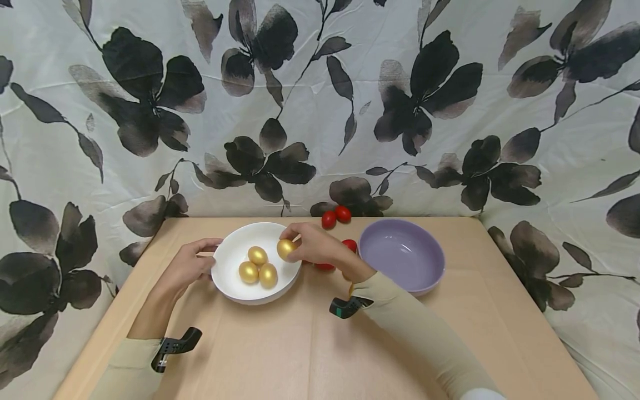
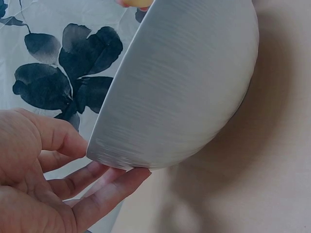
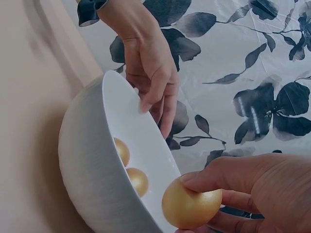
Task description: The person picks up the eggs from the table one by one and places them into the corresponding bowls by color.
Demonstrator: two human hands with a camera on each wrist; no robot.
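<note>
- Head view: over the right side of the white bowl (image 1: 227, 258), the right hand (image 1: 316, 243) pinches a golden egg (image 1: 284, 250).
- Three more golden eggs (image 1: 248, 272) sit clustered inside, from where I stand.
- Left hand (image 1: 186, 266) grips the bowl's left rim.
- Purple bowl (image 1: 402, 255) stands rightward, small red objects (image 1: 328, 220) near it.

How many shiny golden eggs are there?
4 for sure: three glossy golden eggs lie together in the round white bowl, and the right hand pinches another egg. A yellowish sliver beside the beige right sleeve may be a fifth, mostly hidden.
</note>
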